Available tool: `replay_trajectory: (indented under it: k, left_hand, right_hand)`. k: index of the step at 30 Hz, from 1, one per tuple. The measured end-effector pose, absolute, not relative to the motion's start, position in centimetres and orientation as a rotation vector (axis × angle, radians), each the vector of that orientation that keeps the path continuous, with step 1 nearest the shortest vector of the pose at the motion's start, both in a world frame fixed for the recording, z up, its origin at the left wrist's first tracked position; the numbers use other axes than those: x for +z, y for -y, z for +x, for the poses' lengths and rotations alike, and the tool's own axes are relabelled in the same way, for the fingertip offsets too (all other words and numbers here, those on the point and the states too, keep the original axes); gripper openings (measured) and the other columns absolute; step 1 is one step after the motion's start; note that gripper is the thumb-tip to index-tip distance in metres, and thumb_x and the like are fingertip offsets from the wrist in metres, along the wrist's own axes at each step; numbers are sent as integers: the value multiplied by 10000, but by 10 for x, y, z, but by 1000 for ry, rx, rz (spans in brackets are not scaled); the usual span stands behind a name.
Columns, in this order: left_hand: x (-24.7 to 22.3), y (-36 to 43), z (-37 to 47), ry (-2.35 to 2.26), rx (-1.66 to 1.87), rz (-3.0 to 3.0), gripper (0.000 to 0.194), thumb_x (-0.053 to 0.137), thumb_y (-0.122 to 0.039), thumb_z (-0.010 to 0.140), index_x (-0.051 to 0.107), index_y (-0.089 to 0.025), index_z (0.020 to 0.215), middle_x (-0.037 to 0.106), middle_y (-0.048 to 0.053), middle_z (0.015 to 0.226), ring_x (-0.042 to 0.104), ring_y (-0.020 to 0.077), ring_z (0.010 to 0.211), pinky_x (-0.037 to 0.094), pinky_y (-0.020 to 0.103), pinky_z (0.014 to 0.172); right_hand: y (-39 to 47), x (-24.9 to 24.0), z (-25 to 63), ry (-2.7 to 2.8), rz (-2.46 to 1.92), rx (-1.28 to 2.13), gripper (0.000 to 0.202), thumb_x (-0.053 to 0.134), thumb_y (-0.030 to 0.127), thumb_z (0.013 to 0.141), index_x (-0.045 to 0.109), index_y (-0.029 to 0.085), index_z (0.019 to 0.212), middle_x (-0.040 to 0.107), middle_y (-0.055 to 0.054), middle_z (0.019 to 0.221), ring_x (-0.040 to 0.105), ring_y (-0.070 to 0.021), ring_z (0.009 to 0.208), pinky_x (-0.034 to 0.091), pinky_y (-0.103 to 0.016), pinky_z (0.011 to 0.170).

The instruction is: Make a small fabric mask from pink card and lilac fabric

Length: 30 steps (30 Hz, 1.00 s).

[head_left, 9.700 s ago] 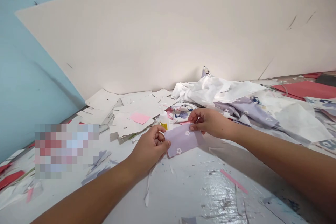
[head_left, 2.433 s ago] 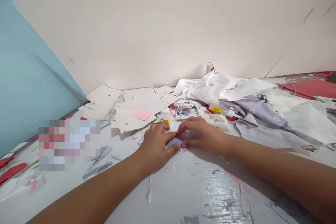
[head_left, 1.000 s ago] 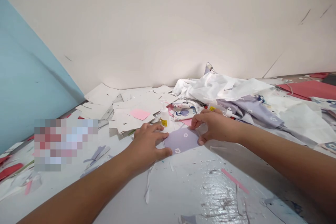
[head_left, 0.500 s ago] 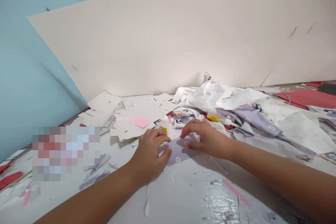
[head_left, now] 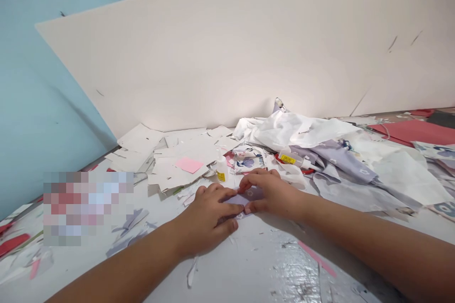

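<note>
A small piece of lavender floral fabric [head_left: 254, 193] lies on the white tabletop, partly covered by both hands. My left hand [head_left: 209, 218] rests at its left end, fingers spread and fingertips on the piece. From the right, my right hand [head_left: 272, 194] curls over the fabric, with forefinger at the far edge and thumb at the near edge. The fingertips of both hands almost meet there. Just beyond stands a small white glue bottle [head_left: 221, 170] with a yellow label. A floral patterned piece [head_left: 250, 160] sits behind the right hand.
Stacked white card pieces [head_left: 192, 151] lie at back left, topped by a pink slip [head_left: 189, 164]. Crumpled white cloth [head_left: 284, 130] and lavender cloth [head_left: 350, 161] are heaped at right. A second bottle [head_left: 291, 159] lies on its side. A white panel [head_left: 231, 57] stands behind.
Both hands have come closer together over the lavender fabric. My right hand has shifted left and its fingers now touch the piece; my left fingers have stretched out over it.
</note>
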<state>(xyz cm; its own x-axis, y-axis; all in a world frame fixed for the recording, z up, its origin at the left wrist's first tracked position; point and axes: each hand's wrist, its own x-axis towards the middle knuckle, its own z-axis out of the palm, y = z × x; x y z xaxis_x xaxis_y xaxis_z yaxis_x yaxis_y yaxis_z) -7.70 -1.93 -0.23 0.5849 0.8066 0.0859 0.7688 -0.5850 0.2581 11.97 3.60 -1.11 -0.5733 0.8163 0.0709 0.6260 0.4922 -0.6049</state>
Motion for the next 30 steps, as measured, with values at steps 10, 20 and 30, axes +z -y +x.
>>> replay_trajectory:
  k: [10, 20, 30]
  left_hand:
    - [13, 21, -86, -1279, 121, 2580, 330, 459, -388, 786, 546, -375, 1104, 409, -8, 1311, 250, 312, 1169, 220, 513, 923]
    - [25, 14, -103, -1289, -97, 2479, 320, 486, -464, 739, 555, -441, 1050, 393, -61, 1326, 264, 317, 1193, 230, 499, 912]
    - [6, 12, -86, -1562, 356, 2279, 257, 385, -381, 807, 629, -310, 843, 558, -23, 1084, 404, 220, 1059, 279, 414, 897]
  right_hand:
    - [-40, -3, 129, 2406, -1354, 783, 396, 701, 388, 516, 599, 323, 893, 528, -4, 1045, 391, -296, 963, 324, -414, 813]
    - [-51, 3, 145, 2475, -1390, 706, 432, 730, 341, 459, 603, 311, 870, 590, -3, 1002, 411, -315, 1013, 307, -431, 836]
    - [-57, 14, 154, 2479, -1250, 737, 309, 592, 454, 642, 623, 289, 901, 623, 1, 967, 507, -238, 939, 378, -338, 776]
